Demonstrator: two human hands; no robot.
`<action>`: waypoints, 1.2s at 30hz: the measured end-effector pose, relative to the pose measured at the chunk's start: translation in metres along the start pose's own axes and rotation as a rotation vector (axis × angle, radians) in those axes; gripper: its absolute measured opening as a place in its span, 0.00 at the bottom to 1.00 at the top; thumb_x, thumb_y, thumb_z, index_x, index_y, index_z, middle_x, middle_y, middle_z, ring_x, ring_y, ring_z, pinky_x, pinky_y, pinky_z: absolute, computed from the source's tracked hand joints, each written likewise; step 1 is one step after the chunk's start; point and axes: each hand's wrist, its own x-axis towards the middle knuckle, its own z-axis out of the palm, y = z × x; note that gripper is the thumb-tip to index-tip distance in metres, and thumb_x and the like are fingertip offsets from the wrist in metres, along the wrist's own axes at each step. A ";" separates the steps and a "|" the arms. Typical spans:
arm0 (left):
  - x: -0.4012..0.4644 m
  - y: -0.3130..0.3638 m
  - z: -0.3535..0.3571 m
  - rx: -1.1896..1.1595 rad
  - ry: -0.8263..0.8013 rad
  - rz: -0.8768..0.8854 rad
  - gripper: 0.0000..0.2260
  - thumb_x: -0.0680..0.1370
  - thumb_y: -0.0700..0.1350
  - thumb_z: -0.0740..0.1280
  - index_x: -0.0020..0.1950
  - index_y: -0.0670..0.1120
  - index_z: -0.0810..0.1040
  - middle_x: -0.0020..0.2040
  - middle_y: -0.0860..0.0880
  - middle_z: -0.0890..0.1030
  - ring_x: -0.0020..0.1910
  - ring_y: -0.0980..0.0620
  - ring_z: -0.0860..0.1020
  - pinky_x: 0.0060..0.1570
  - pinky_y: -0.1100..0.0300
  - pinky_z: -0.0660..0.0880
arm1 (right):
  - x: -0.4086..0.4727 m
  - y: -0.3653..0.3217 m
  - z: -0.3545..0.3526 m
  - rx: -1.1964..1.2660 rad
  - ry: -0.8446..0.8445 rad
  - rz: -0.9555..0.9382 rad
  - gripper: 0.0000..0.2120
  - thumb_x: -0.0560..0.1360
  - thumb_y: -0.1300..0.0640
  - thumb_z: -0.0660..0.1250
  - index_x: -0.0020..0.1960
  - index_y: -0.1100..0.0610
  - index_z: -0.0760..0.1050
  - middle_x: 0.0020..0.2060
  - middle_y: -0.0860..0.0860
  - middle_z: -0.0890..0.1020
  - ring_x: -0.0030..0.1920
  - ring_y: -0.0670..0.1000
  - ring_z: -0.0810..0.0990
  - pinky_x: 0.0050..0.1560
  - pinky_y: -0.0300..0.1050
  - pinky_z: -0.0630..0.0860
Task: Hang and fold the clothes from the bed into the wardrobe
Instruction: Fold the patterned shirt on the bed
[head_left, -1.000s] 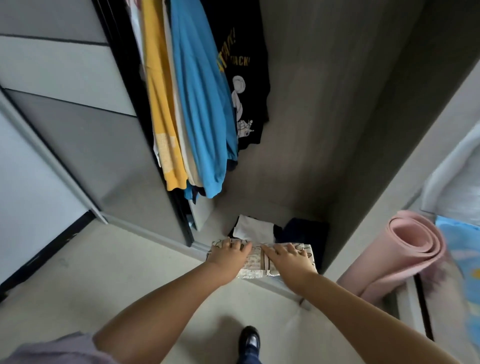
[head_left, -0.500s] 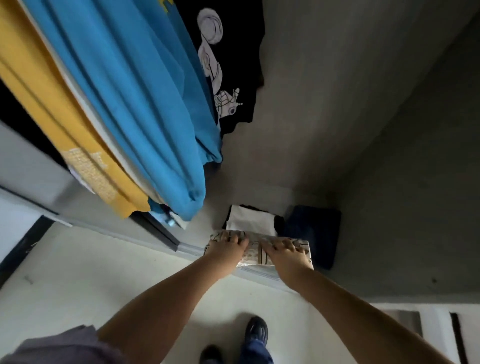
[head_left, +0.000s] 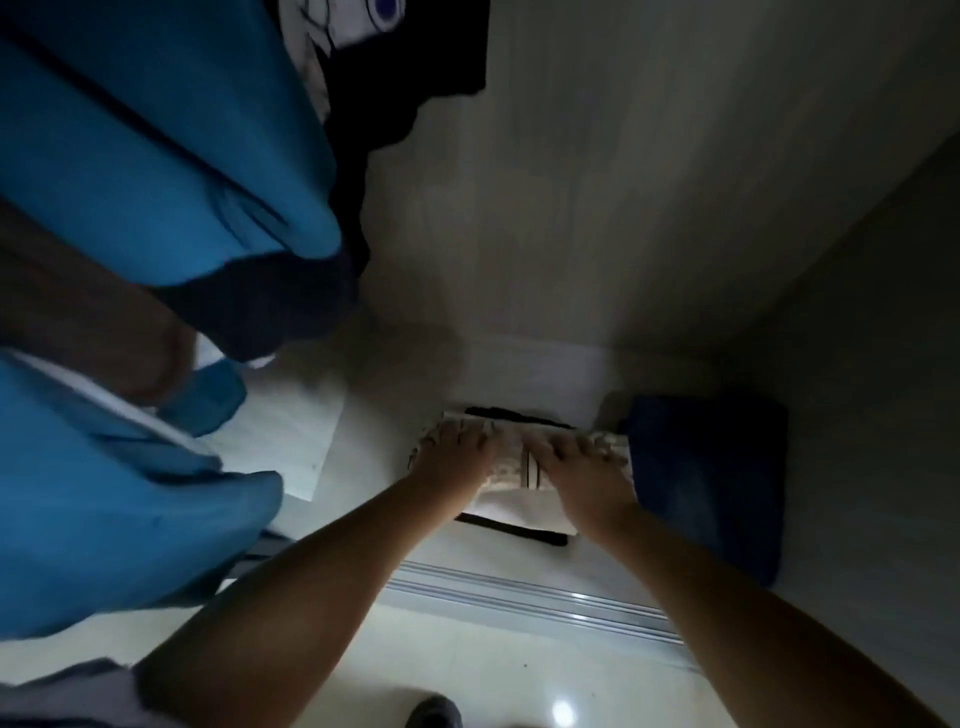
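Centre right of the frame, on the wardrobe floor (head_left: 415, 374), both hands lie on a folded patterned garment (head_left: 511, 465): left hand (head_left: 452, 460) and right hand (head_left: 582, 470), fingers spread flat. It looks soft and light; best lifted from its two ends.

Two hands (head_left: 519, 462), one patterned folded garment (head_left: 511, 475), one dark blue folded garment (head_left: 711, 483), one shoe (head_left: 434, 714).

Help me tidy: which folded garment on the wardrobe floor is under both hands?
The pale patterned folded cloth, atop the white-and-black pile; the dark blue folded garment lies untouched beside it.
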 end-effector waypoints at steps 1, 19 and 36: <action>0.016 -0.003 0.010 -0.009 0.047 -0.011 0.29 0.80 0.39 0.55 0.78 0.46 0.44 0.75 0.38 0.56 0.73 0.36 0.58 0.65 0.38 0.65 | 0.016 0.004 0.009 -0.008 0.032 0.005 0.29 0.80 0.62 0.51 0.78 0.48 0.48 0.73 0.58 0.62 0.72 0.62 0.62 0.63 0.61 0.68; 0.112 0.018 0.194 -0.255 -0.231 0.119 0.43 0.74 0.49 0.64 0.75 0.59 0.32 0.74 0.52 0.26 0.72 0.44 0.26 0.67 0.33 0.35 | 0.084 0.029 0.196 0.147 -0.257 -0.034 0.38 0.73 0.27 0.51 0.75 0.36 0.36 0.74 0.53 0.28 0.71 0.66 0.26 0.68 0.73 0.38; -0.078 0.023 -0.179 -0.396 0.275 -0.092 0.23 0.76 0.45 0.61 0.72 0.46 0.65 0.66 0.44 0.73 0.64 0.44 0.71 0.59 0.52 0.70 | -0.105 0.043 -0.181 0.280 0.106 0.145 0.26 0.79 0.40 0.55 0.74 0.49 0.61 0.71 0.53 0.67 0.67 0.56 0.71 0.53 0.48 0.74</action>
